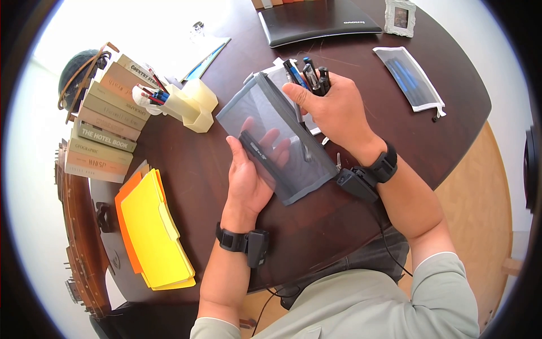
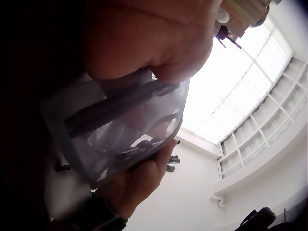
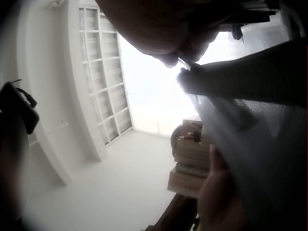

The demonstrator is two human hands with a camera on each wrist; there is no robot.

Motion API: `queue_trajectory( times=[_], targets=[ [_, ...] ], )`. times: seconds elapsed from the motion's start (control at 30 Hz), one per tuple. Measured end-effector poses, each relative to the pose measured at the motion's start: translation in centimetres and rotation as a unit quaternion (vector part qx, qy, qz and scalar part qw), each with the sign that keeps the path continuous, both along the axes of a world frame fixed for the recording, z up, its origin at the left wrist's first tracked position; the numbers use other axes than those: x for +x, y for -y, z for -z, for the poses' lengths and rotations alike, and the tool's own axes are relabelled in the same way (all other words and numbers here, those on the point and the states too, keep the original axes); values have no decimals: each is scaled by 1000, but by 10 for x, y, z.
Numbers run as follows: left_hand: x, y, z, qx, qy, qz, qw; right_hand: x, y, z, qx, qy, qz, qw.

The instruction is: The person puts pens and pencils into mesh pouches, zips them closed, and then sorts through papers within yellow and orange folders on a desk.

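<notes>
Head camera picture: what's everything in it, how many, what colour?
Mesh pouch: one, gray, centre
Pens: several, black and blue, by the pouch's top
White-edged pouch: one, blue showing through, right side
Laptop: one, black, far side
Photo frame: one, white, beside laptop
Books: several, mostly beige, left
Round object: one, dark, behind books
Pen holder: one, cream, beside books
Papers: count unclear, white and blue, far left
Folders: several, yellow and orange, near left
Wooden object: one, brown, left edge
Table: one, dark brown, middle
Wrist cameras: two, black, on wrists
Sleeves: two, pale green, bottom
Left hand: one, bare, holding mesh pouch
Right hand: one, bare, gripping pens
</notes>
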State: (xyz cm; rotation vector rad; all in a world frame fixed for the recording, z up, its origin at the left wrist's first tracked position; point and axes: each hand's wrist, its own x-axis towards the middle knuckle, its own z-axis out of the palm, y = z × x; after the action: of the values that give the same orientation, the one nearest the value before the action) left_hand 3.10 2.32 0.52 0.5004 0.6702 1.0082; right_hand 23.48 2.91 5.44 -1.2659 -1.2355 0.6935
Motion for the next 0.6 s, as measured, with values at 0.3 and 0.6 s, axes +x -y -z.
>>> queue_trajectory(
  times=[0.3, 0.6],
  targets=[
    [-2, -2, 2, 12, 17, 1, 1000, 1, 2, -3, -27, -5, -37, 999],
    [-2, -2, 1, 13, 54, -20, 998, -1, 2, -10, 19, -206, -56, 977]
  ],
)
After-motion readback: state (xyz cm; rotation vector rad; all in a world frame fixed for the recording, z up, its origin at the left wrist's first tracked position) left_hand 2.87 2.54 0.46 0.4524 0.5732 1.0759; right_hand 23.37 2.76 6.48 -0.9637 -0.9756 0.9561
